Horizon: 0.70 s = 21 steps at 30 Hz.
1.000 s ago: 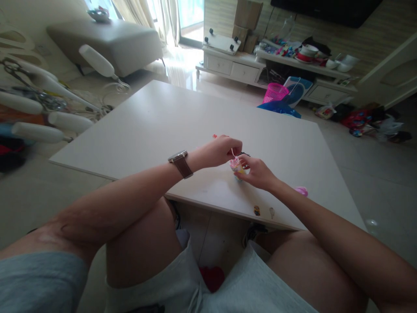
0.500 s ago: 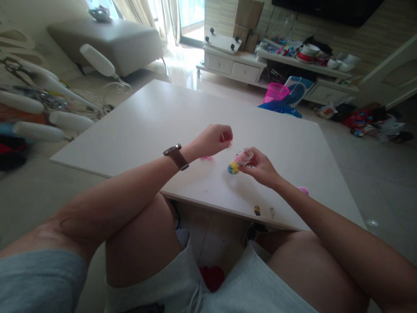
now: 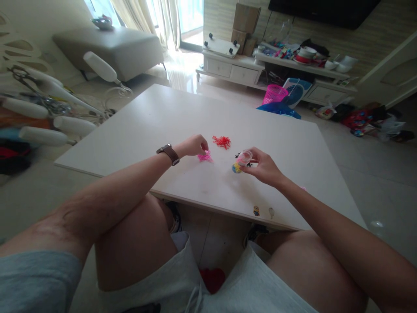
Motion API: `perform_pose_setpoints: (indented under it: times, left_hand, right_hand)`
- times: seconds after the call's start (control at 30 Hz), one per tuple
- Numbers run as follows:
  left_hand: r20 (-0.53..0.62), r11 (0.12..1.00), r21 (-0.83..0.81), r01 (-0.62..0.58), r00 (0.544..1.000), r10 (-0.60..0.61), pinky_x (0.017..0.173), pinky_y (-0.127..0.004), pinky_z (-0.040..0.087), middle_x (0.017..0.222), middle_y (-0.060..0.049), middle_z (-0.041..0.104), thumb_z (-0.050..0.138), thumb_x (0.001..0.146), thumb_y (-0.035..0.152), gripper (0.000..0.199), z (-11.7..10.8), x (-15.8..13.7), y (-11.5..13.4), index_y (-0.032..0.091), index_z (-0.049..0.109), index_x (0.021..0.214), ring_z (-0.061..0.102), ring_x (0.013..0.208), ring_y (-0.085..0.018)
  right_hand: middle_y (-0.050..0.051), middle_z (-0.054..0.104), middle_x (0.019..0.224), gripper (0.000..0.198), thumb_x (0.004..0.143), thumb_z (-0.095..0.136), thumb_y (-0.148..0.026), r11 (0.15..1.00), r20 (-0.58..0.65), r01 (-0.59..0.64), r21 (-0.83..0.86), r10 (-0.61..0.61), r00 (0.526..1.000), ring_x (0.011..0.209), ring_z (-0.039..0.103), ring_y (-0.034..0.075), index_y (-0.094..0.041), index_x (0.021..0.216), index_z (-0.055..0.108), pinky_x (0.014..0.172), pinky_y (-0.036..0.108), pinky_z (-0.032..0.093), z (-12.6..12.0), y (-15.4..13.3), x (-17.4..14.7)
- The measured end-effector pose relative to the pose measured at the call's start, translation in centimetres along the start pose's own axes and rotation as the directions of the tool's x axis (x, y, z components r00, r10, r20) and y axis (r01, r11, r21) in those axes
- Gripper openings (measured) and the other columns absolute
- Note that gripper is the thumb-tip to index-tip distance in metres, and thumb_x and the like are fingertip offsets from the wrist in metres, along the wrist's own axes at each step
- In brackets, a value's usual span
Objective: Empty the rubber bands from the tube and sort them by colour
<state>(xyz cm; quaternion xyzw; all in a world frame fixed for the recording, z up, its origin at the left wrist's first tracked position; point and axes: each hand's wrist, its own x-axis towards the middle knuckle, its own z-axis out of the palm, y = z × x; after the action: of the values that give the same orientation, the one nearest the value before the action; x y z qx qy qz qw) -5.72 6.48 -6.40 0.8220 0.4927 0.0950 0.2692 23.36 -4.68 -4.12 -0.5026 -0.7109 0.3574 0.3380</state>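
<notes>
My left hand [image 3: 195, 145], with a watch on its wrist, pinches its fingers down at a small pile of thin pink pieces [image 3: 205, 158]. Whether a piece is between the fingertips I cannot make out. My right hand [image 3: 262, 167] grips a small clear bottle [image 3: 244, 157] with yellow, blue and pink in it. The bottle is tilted, its open mouth toward the upper right. A heap of thin red pieces [image 3: 222, 141] lies between and beyond the hands. Small black pieces [image 3: 237, 155] show behind the bottle, partly hidden by it.
Near the front edge of the white table [image 3: 156, 108] lie a small yellow-and-blue minion figure [image 3: 256, 211] and a little pale metal piece [image 3: 271, 212]. Something pink [image 3: 303, 188] peeks out past my right forearm. White chair parts [image 3: 76, 126] stand left of the table.
My left hand has moved left and slightly down, from over the red heap to the pink pile, so the red pieces now show. My right hand keeps the bottle nearly in place.
</notes>
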Motion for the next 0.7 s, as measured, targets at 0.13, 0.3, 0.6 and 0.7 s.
perform_pose_setpoints:
  times: [0.13,0.3,0.6,0.7]
  left_hand:
    - [0.041,0.997,0.071,-0.018,0.999,0.015,0.066,-0.024,0.048,0.088,-0.007,0.079,0.077,0.066,0.022,0.024,1.2,0.0,-0.1,0.017,0.082,0.089,0.067,0.076,-0.018]
    - [0.046,0.985,0.163,-0.054,0.998,0.047,0.069,-0.027,0.048,0.089,-0.009,0.079,0.073,0.068,0.020,0.019,2.1,-0.4,0.6,0.018,0.082,0.085,0.068,0.081,-0.021]
    - [0.016,0.975,0.214,-0.052,0.999,0.049,0.069,-0.028,0.046,0.088,-0.010,0.076,0.066,0.070,0.019,0.016,2.8,-0.6,0.7,0.018,0.079,0.079,0.066,0.084,-0.023]
    - [0.017,0.970,0.227,-0.084,0.996,0.082,0.072,-0.026,0.046,0.102,-0.011,0.074,0.062,0.075,0.018,0.017,2.8,-0.5,0.8,0.017,0.076,0.085,0.066,0.087,-0.021]
  right_hand:
    - [0.002,0.075,0.100,0.033,0.075,0.081,-0.040,0.996,0.013,0.035,-0.082,-0.034,0.999,0.095,0.072,0.022,-0.023,0.100,0.065,0.096,0.044,0.058,0.0,0.0,-0.1]
    - [0.002,0.076,0.099,0.028,0.077,0.077,-0.034,0.970,0.054,0.102,-0.222,-0.092,0.994,0.093,0.070,0.022,-0.024,0.101,0.066,0.092,0.040,0.057,0.2,-0.3,-0.1]
    - [0.001,0.074,0.090,0.024,0.078,0.075,-0.031,0.936,0.094,0.150,-0.317,-0.127,0.987,0.082,0.068,0.020,-0.024,0.098,0.064,0.082,0.034,0.055,0.2,-0.5,-0.2]
    - [0.001,0.074,0.092,0.024,0.078,0.075,-0.031,0.936,0.097,0.156,-0.317,-0.132,0.987,0.083,0.067,0.020,-0.024,0.099,0.063,0.082,0.034,0.054,0.1,-0.3,-0.2]
